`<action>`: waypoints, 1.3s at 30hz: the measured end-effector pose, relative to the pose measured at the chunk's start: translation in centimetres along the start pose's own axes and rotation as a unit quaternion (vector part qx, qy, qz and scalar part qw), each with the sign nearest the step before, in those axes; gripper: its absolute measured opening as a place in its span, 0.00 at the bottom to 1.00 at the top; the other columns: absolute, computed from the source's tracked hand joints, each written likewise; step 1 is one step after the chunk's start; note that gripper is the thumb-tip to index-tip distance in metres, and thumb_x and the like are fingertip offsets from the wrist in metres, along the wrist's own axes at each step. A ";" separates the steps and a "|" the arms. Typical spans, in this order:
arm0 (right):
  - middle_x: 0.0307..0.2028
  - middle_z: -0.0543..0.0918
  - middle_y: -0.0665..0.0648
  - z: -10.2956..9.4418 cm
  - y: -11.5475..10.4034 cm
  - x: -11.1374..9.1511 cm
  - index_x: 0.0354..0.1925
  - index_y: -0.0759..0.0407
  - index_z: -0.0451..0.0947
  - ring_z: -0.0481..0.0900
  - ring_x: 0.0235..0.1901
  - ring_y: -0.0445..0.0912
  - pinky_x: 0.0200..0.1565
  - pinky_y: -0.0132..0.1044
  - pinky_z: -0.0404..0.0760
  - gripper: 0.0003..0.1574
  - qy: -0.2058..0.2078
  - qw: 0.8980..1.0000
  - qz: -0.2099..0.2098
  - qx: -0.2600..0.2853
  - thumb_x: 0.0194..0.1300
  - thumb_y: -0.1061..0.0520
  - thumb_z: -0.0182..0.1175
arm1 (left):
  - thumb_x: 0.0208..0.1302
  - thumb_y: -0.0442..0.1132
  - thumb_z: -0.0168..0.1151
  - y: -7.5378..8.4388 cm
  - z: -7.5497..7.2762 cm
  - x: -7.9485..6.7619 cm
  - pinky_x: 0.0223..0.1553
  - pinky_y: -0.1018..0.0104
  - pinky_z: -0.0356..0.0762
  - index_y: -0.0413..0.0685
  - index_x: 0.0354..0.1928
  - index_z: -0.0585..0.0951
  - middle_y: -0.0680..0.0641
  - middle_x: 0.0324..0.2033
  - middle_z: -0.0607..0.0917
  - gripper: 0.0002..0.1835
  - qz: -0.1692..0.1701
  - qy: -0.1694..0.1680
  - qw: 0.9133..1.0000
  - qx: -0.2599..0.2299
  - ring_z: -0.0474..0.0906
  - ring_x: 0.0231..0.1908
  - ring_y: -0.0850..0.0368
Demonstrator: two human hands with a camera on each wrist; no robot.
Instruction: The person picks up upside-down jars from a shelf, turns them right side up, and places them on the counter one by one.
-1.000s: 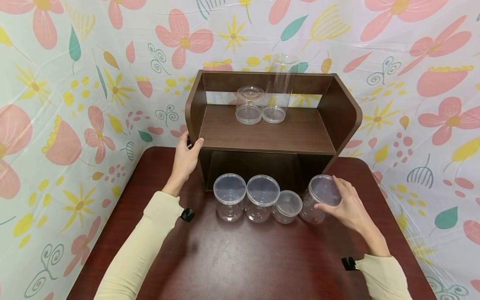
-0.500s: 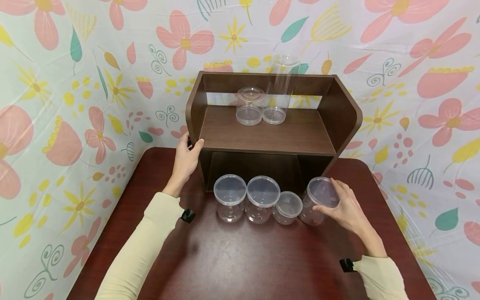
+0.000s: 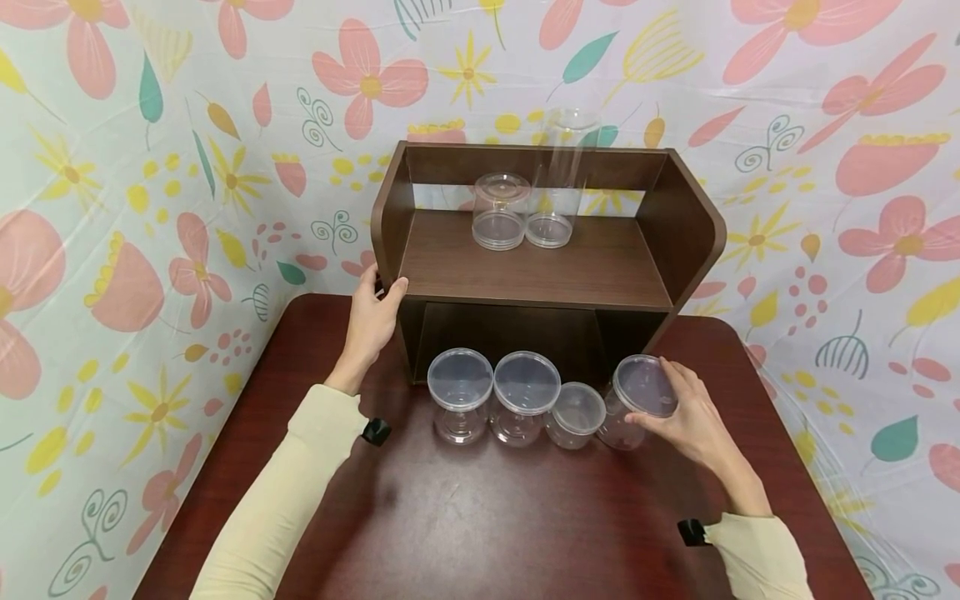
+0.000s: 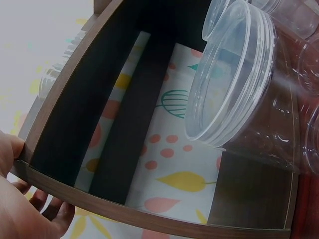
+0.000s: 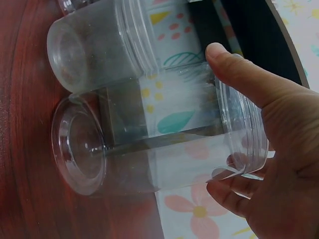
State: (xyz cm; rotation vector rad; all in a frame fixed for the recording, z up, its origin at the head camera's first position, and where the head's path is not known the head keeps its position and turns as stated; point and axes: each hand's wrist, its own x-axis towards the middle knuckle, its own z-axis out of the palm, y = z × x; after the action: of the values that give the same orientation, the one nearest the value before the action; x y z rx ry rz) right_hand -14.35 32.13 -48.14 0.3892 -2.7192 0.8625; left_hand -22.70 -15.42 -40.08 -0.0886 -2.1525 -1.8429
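My right hand grips a clear lidded jar around its lid, thumb on the near side. The jar stands on the table at the right end of a row, beside a small lidded jar; in the right wrist view the held jar lies close against its neighbour. My left hand holds the left side panel of a dark brown two-tier shelf. In the left wrist view its fingers curl behind the panel's edge, with the thumb on the front.
Two wide-lidded jars continue the row leftward, before the shelf's lower compartment. On the upper tier, a short clear jar and a tall clear one stand lid down. A floral cloth hangs behind the red-brown table.
The right hand has shifted the held jar slightly left and towards me, closer to the small jar, and then nearly stopped. My left hand stays on the shelf panel.
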 end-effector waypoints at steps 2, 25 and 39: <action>0.65 0.66 0.81 0.1 0.1 0.0 0.72 0.77 0.61 0.64 0.62 0.74 0.53 0.67 0.67 0.71 0.002 1.000 -0.004 0.002 0.39 0.51 0.86 | 0.77 0.38 0.58 0.0 0.0 0.0 0.64 0.49 0.73 0.36 0.70 0.70 0.35 0.64 0.73 0.25 0.001 0.003 1.000 0.001 0.72 0.64 0.43; 0.68 0.72 0.69 -5.0 -5.2 0.9 0.77 0.65 0.61 0.74 0.60 0.62 0.56 0.21 0.65 0.52 0.052 0.998 -0.003 0.045 0.62 0.57 0.75 | 0.76 0.39 0.59 0.0 0.0 0.0 0.64 0.49 0.72 0.37 0.72 0.68 0.33 0.65 0.71 0.27 -0.007 0.003 1.000 0.001 0.72 0.65 0.41; 0.59 0.80 0.48 -7.6 -11.6 6.0 0.70 0.64 0.72 0.82 0.51 0.34 0.52 0.22 0.77 0.37 0.165 0.968 -0.050 0.182 0.65 0.72 0.67 | 0.77 0.40 0.58 -0.1 0.0 0.1 0.66 0.48 0.70 0.36 0.74 0.66 0.34 0.68 0.68 0.28 -0.006 -0.006 1.000 0.001 0.69 0.67 0.41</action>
State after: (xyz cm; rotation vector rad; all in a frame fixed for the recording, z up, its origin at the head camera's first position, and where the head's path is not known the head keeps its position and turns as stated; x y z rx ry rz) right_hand -14.88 26.47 -34.16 0.4079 -2.2184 1.2734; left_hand -22.81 -15.46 -40.13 -0.0861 -2.1670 -1.8517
